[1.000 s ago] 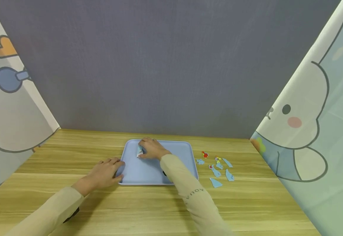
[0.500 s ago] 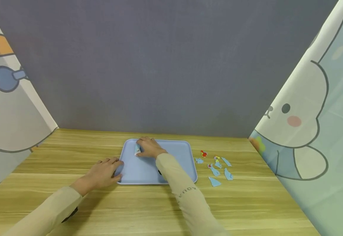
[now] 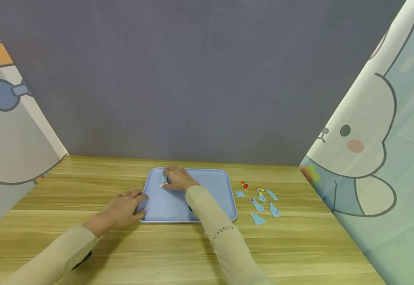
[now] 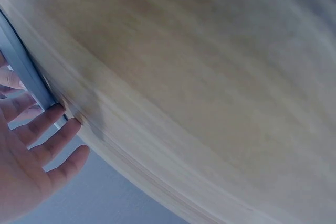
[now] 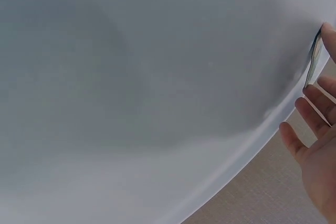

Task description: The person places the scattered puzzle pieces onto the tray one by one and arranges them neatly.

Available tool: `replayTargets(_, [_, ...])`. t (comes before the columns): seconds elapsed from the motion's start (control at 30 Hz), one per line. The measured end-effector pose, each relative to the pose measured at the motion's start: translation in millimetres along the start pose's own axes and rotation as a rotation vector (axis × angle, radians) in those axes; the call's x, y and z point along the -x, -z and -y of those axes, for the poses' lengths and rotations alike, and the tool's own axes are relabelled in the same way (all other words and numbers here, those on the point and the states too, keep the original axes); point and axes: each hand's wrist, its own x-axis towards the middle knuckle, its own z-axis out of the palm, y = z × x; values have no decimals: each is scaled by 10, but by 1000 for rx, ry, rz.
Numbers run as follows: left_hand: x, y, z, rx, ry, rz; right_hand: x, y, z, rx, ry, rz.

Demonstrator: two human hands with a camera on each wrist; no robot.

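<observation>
My right hand (image 3: 179,179) is over the back left part of the pale blue tray (image 3: 178,209). It pinches a light-blue puzzle piece (image 3: 163,180) with a small dark print between thumb and fingers. In the right wrist view the piece (image 5: 313,59) appears edge-on between the thumb and a fingertip, close to the tray's surface. My left hand (image 3: 123,208) rests at the tray's left rim, fingers spread and loosely bent. The left wrist view shows the left hand's fingertips (image 4: 68,129) against the outside of the rim.
Several irregular puzzle pieces (image 3: 258,219), mostly light blue, lie scattered on the wooden table (image 3: 299,245) right of the tray. One small red piece (image 3: 245,185) lies toward the back. A grey wall (image 3: 192,79) stands behind the table, with cartoon-printed sheets (image 3: 363,158) at both sides.
The whole view has shifted slightly, so everything sits a little further left. The right hand keeps its pinch on the puzzle piece, which looks slightly turned. The left hand stays at the rim.
</observation>
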Motion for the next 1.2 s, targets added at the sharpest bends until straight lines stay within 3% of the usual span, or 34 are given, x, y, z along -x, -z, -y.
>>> replayTargets(0.8, [11,-25,24,10,-6,-13,53,50,-46,61,39,-8])
replayTargets(1.2, [24,-14,14,23,0,-14,188,129,-119,75,80,-11])
